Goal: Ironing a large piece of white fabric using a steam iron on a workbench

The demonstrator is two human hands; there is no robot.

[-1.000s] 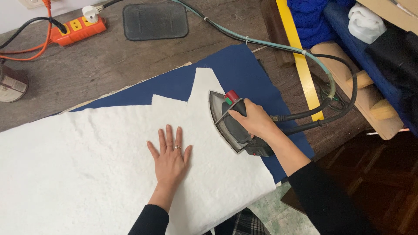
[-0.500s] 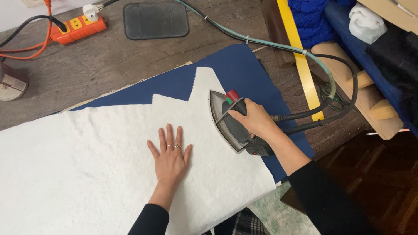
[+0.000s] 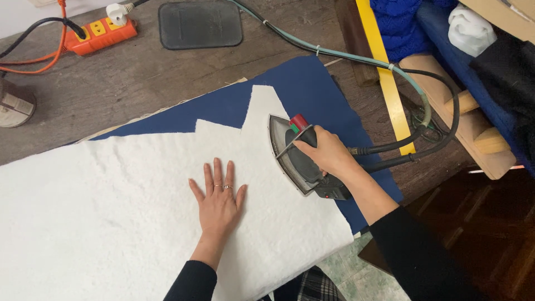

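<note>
1. While the white fabric [image 3: 111, 212] lies spread across the blue pad [image 3: 312, 89], the left hand [image 3: 218, 202] is pressed flat on it, palm down, fingers spread wide and nothing grasped; rings are seen on one finger.
2. The steam iron [image 3: 292, 159] is gripped at its dark handle by the right hand [image 3: 326, 153], whose fingers are wrapped round the handle; the iron is set soleplate down on the right part of the white fabric, just beside the fabric's edge, with its pointed end turned away from the person.
3. A red and green knob is seen at the iron's front, just beyond the knuckles; the two hands are kept near each other but apart, the iron lying to the right of the flat hand.
4. A black cord and a pale green hose [image 3: 356, 56] are led from the iron's rear, across the wooden table [image 3: 139, 78] and off the top of the view.
5. An orange power strip [image 3: 100, 34] with a white plug is placed at the far left of the table; a dark rectangular mat [image 3: 200, 25] is laid just beside it.
6. A yellow strip [image 3: 384, 72] is seen at the right, by blue knitwear.
</note>
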